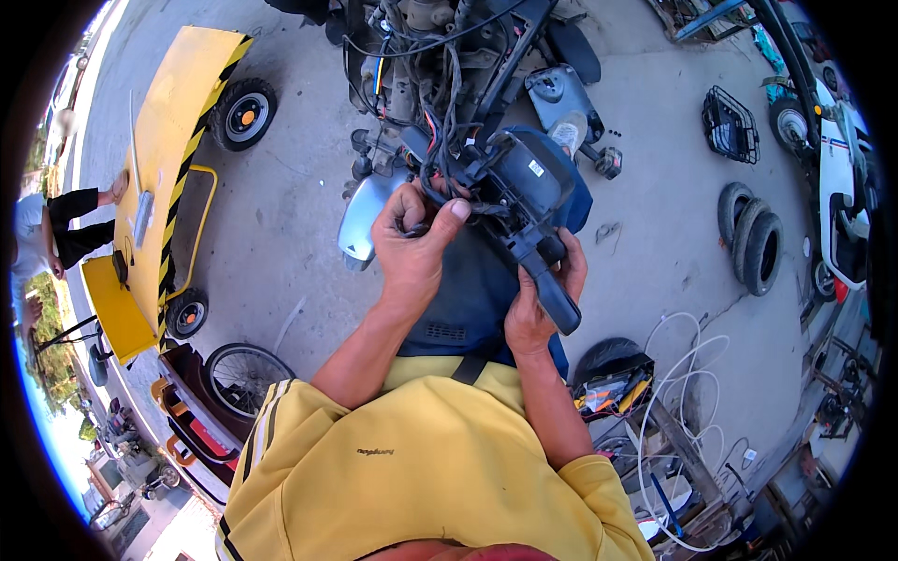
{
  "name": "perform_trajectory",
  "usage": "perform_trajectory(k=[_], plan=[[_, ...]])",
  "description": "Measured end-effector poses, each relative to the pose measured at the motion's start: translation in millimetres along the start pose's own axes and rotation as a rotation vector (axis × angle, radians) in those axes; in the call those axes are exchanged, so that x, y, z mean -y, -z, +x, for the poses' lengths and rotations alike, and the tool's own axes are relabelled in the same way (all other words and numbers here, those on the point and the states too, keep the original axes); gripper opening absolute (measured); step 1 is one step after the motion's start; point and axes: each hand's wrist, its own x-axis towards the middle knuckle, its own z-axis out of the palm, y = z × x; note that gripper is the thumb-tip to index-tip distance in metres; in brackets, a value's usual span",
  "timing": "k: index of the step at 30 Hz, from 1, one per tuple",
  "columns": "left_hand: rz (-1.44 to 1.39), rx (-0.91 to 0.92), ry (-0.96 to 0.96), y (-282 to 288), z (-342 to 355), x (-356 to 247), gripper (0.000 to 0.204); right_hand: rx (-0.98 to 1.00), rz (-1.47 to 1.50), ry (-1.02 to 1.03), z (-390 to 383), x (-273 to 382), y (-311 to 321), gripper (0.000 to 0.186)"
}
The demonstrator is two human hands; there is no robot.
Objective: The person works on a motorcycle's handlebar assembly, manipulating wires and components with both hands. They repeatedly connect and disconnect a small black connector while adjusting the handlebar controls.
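My left hand [412, 238] pinches a bundle of black wires [437, 164] below a dismantled scooter's exposed frame and wiring [412, 47]. My right hand [547, 294] is wrapped round the lower end of a black plastic assembly [500, 220] with a boxy housing [531, 173] bearing a small white label. Colored wires show among the black cables. A silver panel [369, 229] is just left of my left hand. A dark plastic floorboard [458, 299] lies below both hands, in front of my yellow shirt. Some of my left fingertips are hidden among the wires.
A yellow wheeled platform [168, 112] stands left, with a person [75, 224] beside it. Tyres [758, 243], a black basket [730, 126] and a white scooter [842, 215] are at right. A bicycle wheel [238, 374] lies lower left; white tubing [683, 355] and assorted parts lie lower right.
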Motion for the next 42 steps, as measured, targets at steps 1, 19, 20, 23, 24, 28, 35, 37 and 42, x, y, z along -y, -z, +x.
perform_trajectory(k=[1, 19, 20, 23, 24, 28, 35, 37, 42], plan=[[-0.009, 0.004, 0.007, 1, 0, 1, 0.053, 0.003, 0.001, -0.001, 0, 0, 0, 0.061], [-0.200, 0.003, 0.129, 21, 0, 1, 0.044, 0.127, -0.085, 0.329, 2, -5, 1, 0.047], [-0.217, -0.004, 0.136, 20, 1, -1, 0.046, 0.129, -0.069, 0.317, 1, -5, 1, 0.047], [-0.229, -0.005, 0.139, 18, 2, -1, 0.048, 0.125, -0.063, 0.314, 3, -5, 2, 0.047], [-0.225, -0.002, 0.140, 18, 2, -1, 0.048, 0.121, -0.068, 0.315, 4, -5, 2, 0.047], [-0.220, 0.006, 0.144, 19, 4, 1, 0.047, 0.120, -0.059, 0.338, 2, -8, 3, 0.047], [-0.409, -0.038, 0.272, 21, 9, 1, 0.043, 0.143, -0.075, 0.340, 1, -6, 1, 0.050], [-0.430, -0.049, 0.283, 17, 10, 0, 0.043, 0.127, -0.069, 0.328, 4, -2, 0, 0.050], [-0.275, 0.062, 0.149, 8, 11, -9, 0.046, 0.083, 0.016, 0.252, 3, -5, 4, 0.057]])
